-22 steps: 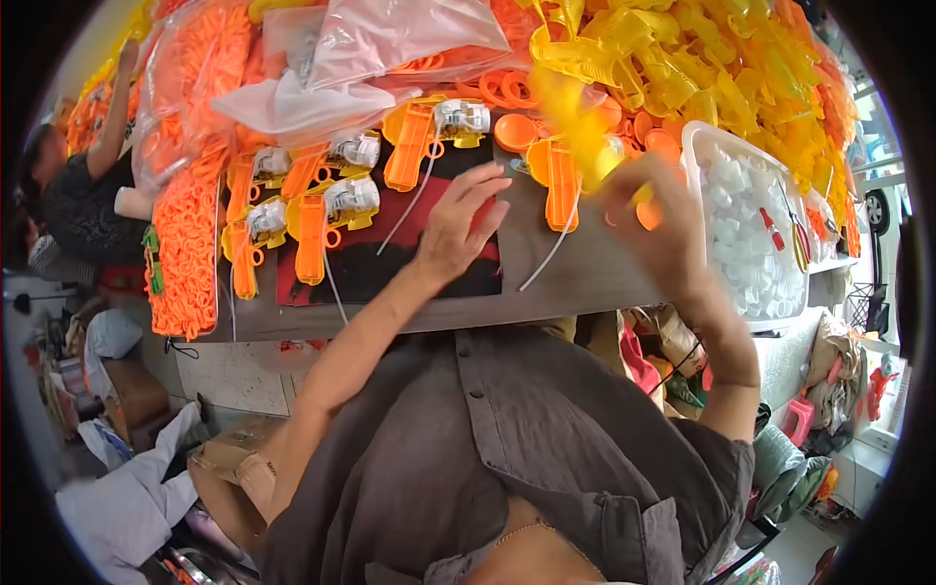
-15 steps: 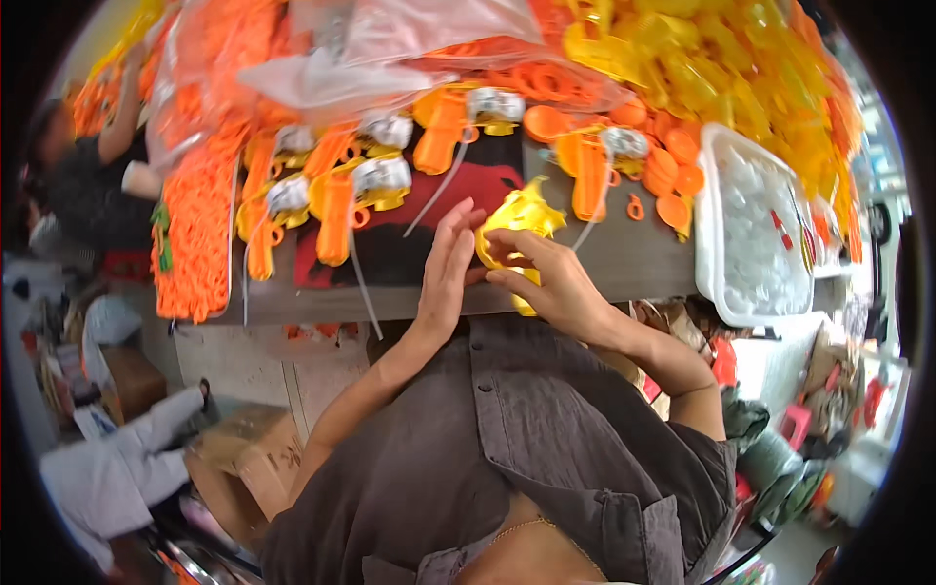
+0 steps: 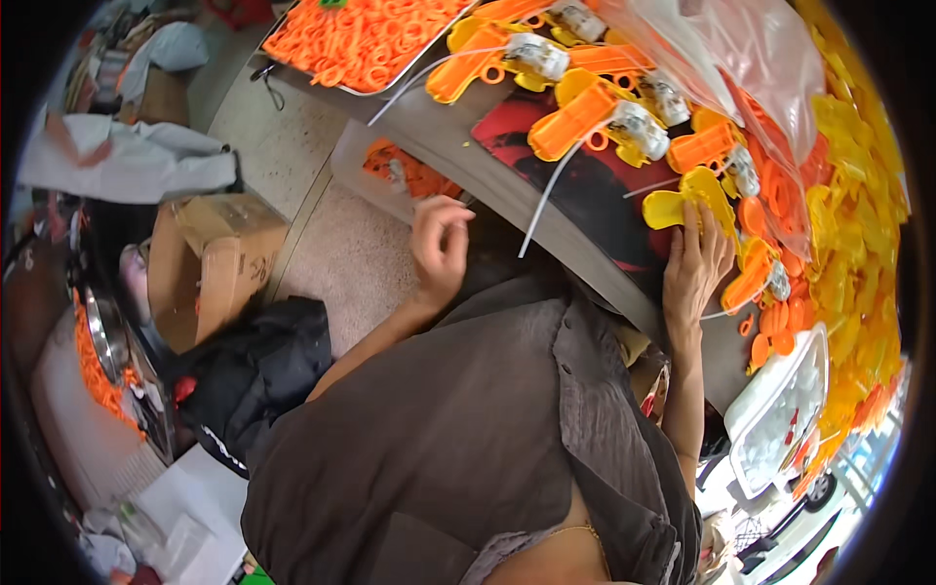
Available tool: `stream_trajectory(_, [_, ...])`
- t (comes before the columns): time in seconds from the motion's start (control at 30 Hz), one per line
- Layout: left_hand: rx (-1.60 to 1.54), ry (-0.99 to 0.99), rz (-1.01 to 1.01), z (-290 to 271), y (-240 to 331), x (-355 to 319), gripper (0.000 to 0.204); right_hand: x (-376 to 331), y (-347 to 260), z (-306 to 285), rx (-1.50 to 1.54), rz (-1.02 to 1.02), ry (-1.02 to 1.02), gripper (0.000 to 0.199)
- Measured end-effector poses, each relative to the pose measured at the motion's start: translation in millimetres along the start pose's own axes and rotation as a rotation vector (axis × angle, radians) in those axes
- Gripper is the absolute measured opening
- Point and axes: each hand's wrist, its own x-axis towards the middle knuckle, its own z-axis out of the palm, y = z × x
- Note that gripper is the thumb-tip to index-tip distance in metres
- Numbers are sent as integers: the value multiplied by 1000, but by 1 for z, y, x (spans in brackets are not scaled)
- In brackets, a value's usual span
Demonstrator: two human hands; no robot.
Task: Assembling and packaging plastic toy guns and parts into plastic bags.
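My right hand reaches over the work table with its fingers on a yellow curved plastic part, gripping it near the dark red and black mat. Fingertips cover some of the part. Off the table's near edge, my left hand hangs over the floor with its fingers curled in, and nothing shows in them. Beyond the right hand lie several orange-and-yellow pistol-shaped toy assemblies, each with a wrapped silvery-white cylinder and some with a thin white strip trailing off.
A tray of small orange rings sits at the far left. Yellow plastic parts are heaped at the right, with a white tub of clear pieces nearby. Below the table stand a clear bin and a cardboard box.
The view has swung left. My left hand has come away from the yellow part, off the table edge, and its fingers have curled. The right hand keeps the yellow part at the mat.
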Motion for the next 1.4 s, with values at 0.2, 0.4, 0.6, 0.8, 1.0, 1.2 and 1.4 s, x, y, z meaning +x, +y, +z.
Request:
stream_trajectory(0.2, [578,25,-283,-40,-184,-24,23,-5,-11,6,-33,-57,143,42])
stream_trajectory(0.4, [454,-325,-562,-23,-228,27,37,-5,-12,7,32,-51,126,35])
stream_trajectory(0.6, [468,-495,-465,-40,-249,35,43,-4,-12,8,72,-36,132,30])
stream_trajectory(0.8, [-123,-337,-696,-95,-124,65,21,-5,-8,4,119,-38,161,27])
stream_trajectory(1.0, [-167,-266,-718,-94,-154,45,27,-4,-6,4,159,-40,177,27])
stream_trajectory(1.2, [401,-549,-388,-39,-165,-15,38,-7,-8,5,174,-49,190,28])
stream_trajectory(1.4, [826,-563,-208,-5,-149,-30,48,-8,-7,6,154,-62,187,26])
